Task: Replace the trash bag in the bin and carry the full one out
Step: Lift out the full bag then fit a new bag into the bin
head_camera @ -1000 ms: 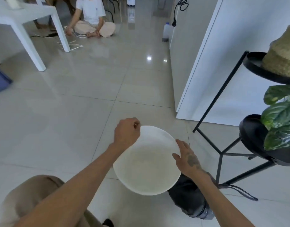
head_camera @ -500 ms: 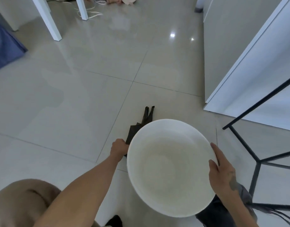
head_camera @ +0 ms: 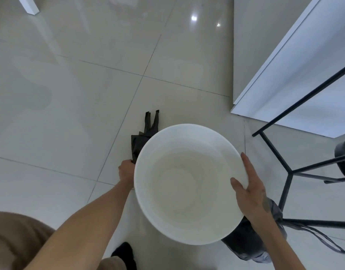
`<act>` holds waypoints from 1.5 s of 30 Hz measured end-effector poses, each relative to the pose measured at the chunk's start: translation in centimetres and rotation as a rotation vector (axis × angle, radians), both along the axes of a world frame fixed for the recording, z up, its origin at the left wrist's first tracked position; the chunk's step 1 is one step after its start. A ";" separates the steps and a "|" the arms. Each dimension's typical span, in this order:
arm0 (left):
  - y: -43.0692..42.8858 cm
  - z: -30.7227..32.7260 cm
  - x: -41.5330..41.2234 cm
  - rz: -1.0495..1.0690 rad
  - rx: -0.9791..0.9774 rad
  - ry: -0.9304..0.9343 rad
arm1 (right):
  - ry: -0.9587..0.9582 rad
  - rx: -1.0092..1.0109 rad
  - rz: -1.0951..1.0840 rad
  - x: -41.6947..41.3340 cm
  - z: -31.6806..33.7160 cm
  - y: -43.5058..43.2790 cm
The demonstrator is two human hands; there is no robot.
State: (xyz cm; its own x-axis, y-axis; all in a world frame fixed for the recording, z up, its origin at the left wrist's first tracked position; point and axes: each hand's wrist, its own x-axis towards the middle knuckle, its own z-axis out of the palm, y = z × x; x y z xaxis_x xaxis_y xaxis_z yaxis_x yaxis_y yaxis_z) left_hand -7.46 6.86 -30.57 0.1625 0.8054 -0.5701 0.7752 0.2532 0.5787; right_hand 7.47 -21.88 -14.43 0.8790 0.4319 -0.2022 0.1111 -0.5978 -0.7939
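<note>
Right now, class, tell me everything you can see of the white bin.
The white bin is round, smooth and plastic-looking, its wide rim narrowing to a flat bottom. Seen from above, it is empty, with no liner. The right hand holds its right rim, thumb inside, fingers outside. The left hand is at its left rim, gripping a folded black bag partly hidden behind the bin. A full dark bag lies at its near-right side.
</note>
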 end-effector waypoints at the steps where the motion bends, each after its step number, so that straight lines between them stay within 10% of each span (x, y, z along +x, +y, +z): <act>1: -0.1 1.3 -0.1 0.021 -0.011 -0.013 | 0.021 0.000 0.004 -0.2 0.2 0.0; 15: 0.0 20.3 -3.9 0.268 0.466 -0.461 | 0.051 0.042 0.040 -3.9 2.2 -1.3; 21: -6.0 26.8 -6.6 -0.040 0.500 -0.713 | -0.087 -0.197 0.023 -4.1 2.8 -1.0; 25: -10.1 27.5 -6.5 -0.304 0.519 -0.796 | -0.164 0.181 0.041 -5.4 9.2 1.8; 32: -12.7 27.6 -6.0 -0.433 0.282 -0.869 | -0.188 0.398 0.221 -5.7 14.7 3.5; 39: -9.0 29.5 -5.4 -0.422 -0.645 -0.771 | -0.367 0.504 0.409 -5.7 12.9 3.1; 45: -7.0 29.3 -3.2 -0.263 -0.300 -0.665 | -0.614 0.396 0.545 -7.3 11.1 2.9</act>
